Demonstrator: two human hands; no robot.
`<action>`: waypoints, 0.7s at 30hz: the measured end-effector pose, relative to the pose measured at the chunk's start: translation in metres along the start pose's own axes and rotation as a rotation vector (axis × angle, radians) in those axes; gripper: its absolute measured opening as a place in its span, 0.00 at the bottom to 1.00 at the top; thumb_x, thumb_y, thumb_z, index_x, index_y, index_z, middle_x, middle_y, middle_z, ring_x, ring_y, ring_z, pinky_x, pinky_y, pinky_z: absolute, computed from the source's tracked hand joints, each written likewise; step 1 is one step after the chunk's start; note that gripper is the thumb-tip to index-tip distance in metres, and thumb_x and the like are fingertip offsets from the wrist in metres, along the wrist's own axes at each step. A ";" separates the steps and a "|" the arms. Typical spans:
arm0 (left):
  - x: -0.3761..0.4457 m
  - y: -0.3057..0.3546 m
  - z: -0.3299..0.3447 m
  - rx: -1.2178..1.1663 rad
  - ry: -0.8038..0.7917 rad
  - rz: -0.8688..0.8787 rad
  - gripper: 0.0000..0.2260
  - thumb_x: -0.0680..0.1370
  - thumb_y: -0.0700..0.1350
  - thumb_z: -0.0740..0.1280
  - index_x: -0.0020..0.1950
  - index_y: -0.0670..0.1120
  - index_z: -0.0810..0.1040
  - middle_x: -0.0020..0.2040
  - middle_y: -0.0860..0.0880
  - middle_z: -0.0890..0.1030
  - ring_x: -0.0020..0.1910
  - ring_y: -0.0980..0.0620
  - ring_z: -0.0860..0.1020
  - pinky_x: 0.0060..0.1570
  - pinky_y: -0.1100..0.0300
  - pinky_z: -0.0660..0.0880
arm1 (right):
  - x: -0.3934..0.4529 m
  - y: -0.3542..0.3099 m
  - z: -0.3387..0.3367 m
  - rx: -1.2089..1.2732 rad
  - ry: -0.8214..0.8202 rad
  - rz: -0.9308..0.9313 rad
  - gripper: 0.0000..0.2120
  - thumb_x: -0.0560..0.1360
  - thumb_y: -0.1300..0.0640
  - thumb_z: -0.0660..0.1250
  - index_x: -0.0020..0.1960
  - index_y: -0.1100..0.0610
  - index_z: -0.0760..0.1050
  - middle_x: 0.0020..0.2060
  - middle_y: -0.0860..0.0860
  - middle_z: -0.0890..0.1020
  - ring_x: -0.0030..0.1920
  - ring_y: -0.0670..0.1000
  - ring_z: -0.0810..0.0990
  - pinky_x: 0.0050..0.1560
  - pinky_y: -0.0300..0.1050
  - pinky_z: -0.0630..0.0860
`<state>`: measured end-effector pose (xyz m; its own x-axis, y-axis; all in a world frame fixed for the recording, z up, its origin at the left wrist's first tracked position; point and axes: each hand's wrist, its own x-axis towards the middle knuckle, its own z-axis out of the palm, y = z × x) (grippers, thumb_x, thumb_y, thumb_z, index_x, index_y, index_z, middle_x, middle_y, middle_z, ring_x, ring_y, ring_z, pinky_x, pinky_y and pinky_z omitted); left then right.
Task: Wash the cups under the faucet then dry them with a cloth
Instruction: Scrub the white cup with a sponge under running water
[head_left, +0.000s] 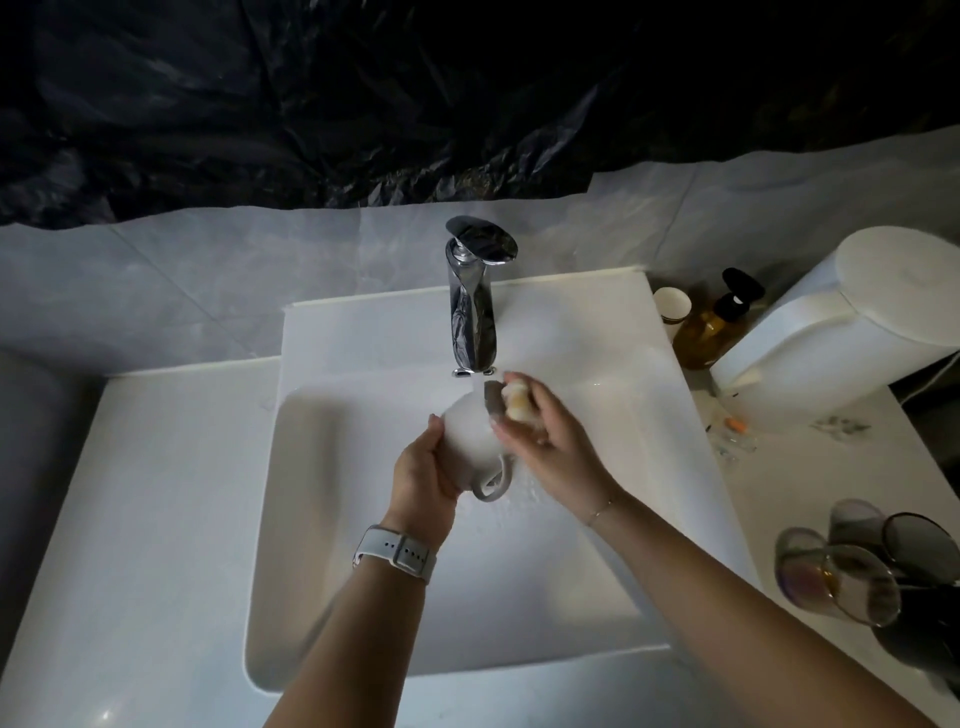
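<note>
Cup (470, 439): white, with a handle; held over the sink basin just below the faucet spout, tipped on its side with the handle pointing down toward the camera.
Left hand (423, 478): fingers and thumb curled round the cup body from the left; a pale watch (396, 553) sits on the wrist.
Right hand (545, 434): fingers curled on a sponge (511, 402), pressing it against the cup's upper right side; a thin bracelet (600, 512) on the wrist.
Sponge: yellowish with a dark grey face, touching the cup.
Faucet (472, 312): chrome, single flat lever on top, spout directly above the cup; water flow cannot be confirmed.
Sink (332, 519): white rectangular basin set in a white counter; droplets visible on the basin floor beneath the cup.
Counter, right side: amber bottle (709, 332) with a black pump, a paper cup (671, 306) just behind it, and a large white appliance (852, 312) beside them.
Lower right: tinted glasses (852, 566) lying clustered together, well apart from the hands.
Wall: pale tiles beneath black plastic sheet (363, 93).
</note>
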<state>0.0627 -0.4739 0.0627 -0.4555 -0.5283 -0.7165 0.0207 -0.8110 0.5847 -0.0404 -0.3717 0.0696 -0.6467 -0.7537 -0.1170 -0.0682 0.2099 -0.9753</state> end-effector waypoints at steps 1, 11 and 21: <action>0.001 -0.001 0.002 0.010 0.017 0.004 0.13 0.84 0.47 0.58 0.59 0.41 0.78 0.56 0.41 0.80 0.54 0.44 0.78 0.53 0.51 0.75 | 0.000 0.002 0.005 -0.043 -0.016 -0.017 0.23 0.74 0.50 0.67 0.68 0.54 0.70 0.63 0.48 0.76 0.64 0.42 0.73 0.63 0.36 0.69; 0.000 -0.010 0.004 0.020 0.065 0.033 0.12 0.84 0.47 0.58 0.54 0.42 0.78 0.50 0.44 0.81 0.48 0.45 0.79 0.44 0.52 0.77 | 0.001 0.022 0.004 -0.053 -0.031 0.013 0.20 0.80 0.56 0.61 0.71 0.58 0.69 0.68 0.49 0.74 0.68 0.43 0.71 0.72 0.41 0.65; -0.004 0.007 -0.005 0.126 0.137 0.181 0.13 0.84 0.46 0.58 0.51 0.42 0.79 0.46 0.44 0.80 0.49 0.44 0.77 0.53 0.46 0.75 | 0.006 0.021 0.016 -0.046 -0.062 0.041 0.19 0.81 0.59 0.60 0.72 0.57 0.68 0.68 0.49 0.74 0.68 0.44 0.70 0.72 0.43 0.64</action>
<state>0.0692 -0.4787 0.0676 -0.3296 -0.6979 -0.6358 -0.0244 -0.6670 0.7447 -0.0334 -0.3817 0.0458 -0.6015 -0.7806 -0.1697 -0.0784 0.2691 -0.9599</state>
